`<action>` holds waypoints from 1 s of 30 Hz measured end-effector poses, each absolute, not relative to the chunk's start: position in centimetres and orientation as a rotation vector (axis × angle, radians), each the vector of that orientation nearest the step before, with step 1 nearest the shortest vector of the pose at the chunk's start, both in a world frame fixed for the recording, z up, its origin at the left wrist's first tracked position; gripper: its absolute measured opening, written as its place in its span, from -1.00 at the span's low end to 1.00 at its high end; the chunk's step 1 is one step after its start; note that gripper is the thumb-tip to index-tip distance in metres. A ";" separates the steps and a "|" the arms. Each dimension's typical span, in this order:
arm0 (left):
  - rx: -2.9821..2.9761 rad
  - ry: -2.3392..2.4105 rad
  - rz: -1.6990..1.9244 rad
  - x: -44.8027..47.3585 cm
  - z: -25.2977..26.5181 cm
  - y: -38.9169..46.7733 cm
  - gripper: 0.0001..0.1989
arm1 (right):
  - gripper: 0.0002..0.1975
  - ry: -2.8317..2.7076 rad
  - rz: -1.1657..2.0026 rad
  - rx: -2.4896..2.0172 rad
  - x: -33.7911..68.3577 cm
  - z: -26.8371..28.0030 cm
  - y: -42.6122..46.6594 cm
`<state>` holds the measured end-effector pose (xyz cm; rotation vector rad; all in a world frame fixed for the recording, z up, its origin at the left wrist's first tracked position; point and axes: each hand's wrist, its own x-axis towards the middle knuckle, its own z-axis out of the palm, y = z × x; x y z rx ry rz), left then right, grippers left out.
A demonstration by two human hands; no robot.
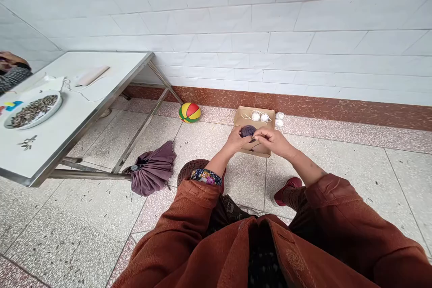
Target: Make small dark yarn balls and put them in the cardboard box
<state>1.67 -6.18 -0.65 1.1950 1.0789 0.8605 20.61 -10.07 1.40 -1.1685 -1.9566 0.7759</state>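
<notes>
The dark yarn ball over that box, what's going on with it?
A person in a rust-coloured coat holds the dark yarn ball in the left hand, while the right hand has its fingers pinched together close beside it. Both hands are over an open cardboard box on the floor. White yarn balls lie inside, towards the wall.

On the floor [320, 155] before the wall [202, 22], the box [244, 113] has string balls [264, 118] in its far part, two more balls [279, 123] just to its right, and the yarn ball [248, 131] between left hand [234, 141] and right hand [275, 141] over it. Left lies the toy ball [189, 112]; nearer and farther left, the umbrella [153, 168] beside the counter [124, 65].
</notes>
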 end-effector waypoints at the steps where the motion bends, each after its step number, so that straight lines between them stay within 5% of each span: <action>1: 1.211 1.067 0.844 1.7 -0.6 -6.2 -0.52 | -0.82 -1.930 0.738 -1.180 20.9 1.6 -9.9; 8: 1.133 0.822 0.670 1.7 -0.2 -7.0 -0.49 | -0.81 -1.803 0.548 -1.266 22.0 1.0 -8.7; 14: 0.867 0.534 0.690 1.8 1.0 -7.7 -0.35 | -0.79 -1.665 0.714 -1.363 21.5 -1.5 -8.1; 22: 0.787 0.818 1.076 1.8 0.1 -5.6 -0.52 | -0.82 -1.898 0.765 -1.218 19.6 -1.6 -9.8; 30: 1.163 0.924 0.788 1.8 -0.4 -6.3 -0.49 | -0.82 -1.847 0.516 -1.156 21.1 0.7 -9.1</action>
